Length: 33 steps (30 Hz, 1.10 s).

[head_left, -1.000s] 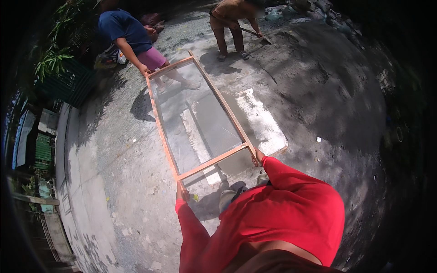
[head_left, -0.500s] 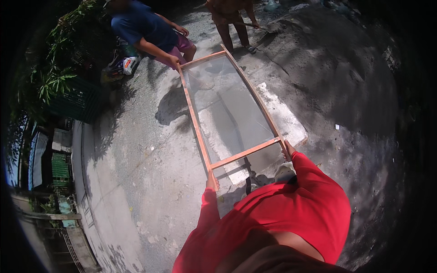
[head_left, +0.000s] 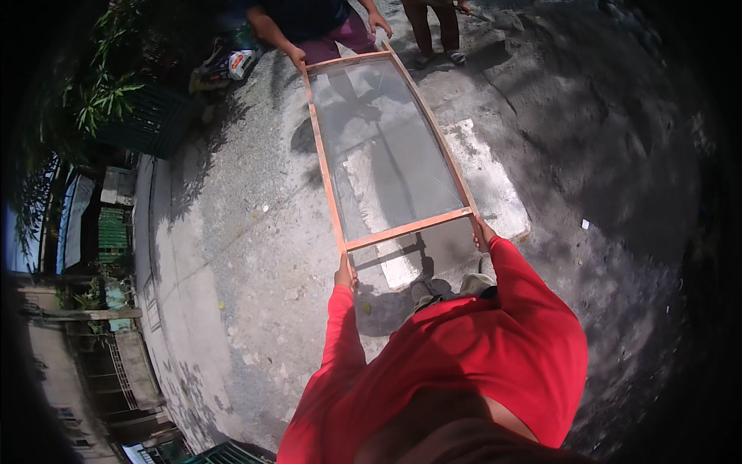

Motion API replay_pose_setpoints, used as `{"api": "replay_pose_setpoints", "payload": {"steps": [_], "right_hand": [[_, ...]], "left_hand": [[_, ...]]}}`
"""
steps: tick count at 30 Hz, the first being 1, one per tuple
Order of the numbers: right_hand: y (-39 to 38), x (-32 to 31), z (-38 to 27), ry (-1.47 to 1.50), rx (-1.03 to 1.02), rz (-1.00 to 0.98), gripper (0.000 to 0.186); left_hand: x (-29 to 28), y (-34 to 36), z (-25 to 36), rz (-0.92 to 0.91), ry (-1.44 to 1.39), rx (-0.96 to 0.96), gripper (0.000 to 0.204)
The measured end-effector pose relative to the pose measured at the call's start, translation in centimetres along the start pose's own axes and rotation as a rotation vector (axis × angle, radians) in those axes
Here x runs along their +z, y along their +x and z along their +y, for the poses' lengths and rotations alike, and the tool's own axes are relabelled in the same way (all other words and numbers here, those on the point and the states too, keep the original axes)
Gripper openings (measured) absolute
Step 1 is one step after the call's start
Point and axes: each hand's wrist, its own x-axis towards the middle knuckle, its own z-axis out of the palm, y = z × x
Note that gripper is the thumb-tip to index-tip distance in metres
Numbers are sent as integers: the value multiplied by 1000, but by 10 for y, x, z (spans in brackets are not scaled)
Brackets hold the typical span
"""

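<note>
A long wooden-framed mesh screen [head_left: 410,227] is held up off the ground, and its fine mesh lets the ground show through. My left hand [head_left: 345,274] is closed around the near left handle end of the frame. At the near right handle end, my right hand [head_left: 483,233] is closed too. A co-worker's hand [head_left: 297,58] grips the far left corner. Close to the far right handle is that person's other hand [head_left: 381,23]; whether it touches the wood I cannot tell. Below the screen lies a whitish flat slab [head_left: 498,189], partly seen through the mesh.
Another person [head_left: 433,31] stands at the back, right of the co-worker, holding a long-handled tool. Dark grey sand-like material [head_left: 572,131] spreads to the right. A printed bag [head_left: 236,66] and leafy plants [head_left: 100,100] are at the far left. My shoes [head_left: 433,288] are near the slab.
The view has shifted, so the screen sits higher in the picture. The co-worker has moved right behind the far end, with the free hand now near the far right handle. My grip is unchanged.
</note>
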Motion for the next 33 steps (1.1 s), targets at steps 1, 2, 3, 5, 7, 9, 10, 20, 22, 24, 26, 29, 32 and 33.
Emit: {"api": "replay_pose_setpoints", "payload": {"steps": [1,2,3,5,7,9,10,20,22,24,26,29,32,33], "right_hand": [[1,-5,-5,-5,43,35,63],[3,-9,-10,14,40,7,63],[4,-13,-14,30,35,23,63],[7,-20,-21,56,-38,36,63],[11,-25,-28,8,20,23,63],[13,-29,-36,-6,38,30,63],[15,-31,-40,-8,43,18,63],[17,-62,-89,-72,13,73,63],[19,-66,-96,-108,21,142,63],[22,-68,-101,-100,29,98,63],[25,-70,-106,-87,54,114,63],[27,-74,-113,-132,-39,130,63],[26,-81,-120,-143,-70,178,65],[25,-84,-123,-151,-62,185,65]], "left_hand": [[7,-3,3,-24,11,18,58],[13,-5,7,-37,21,31,57],[18,-7,10,-39,26,43,57],[29,-8,17,-71,29,37,57],[37,-8,24,-79,47,34,56],[45,-3,30,-47,52,45,56],[49,0,33,-31,57,68,56],[87,34,15,-144,-81,6,61],[94,35,13,-117,-74,9,60],[100,36,12,-100,-90,-3,60],[106,37,11,-96,-114,-35,59],[114,39,7,-153,-176,-20,57],[122,40,1,-216,-200,-60,56],[125,41,-1,-198,-207,-79,56]]}}
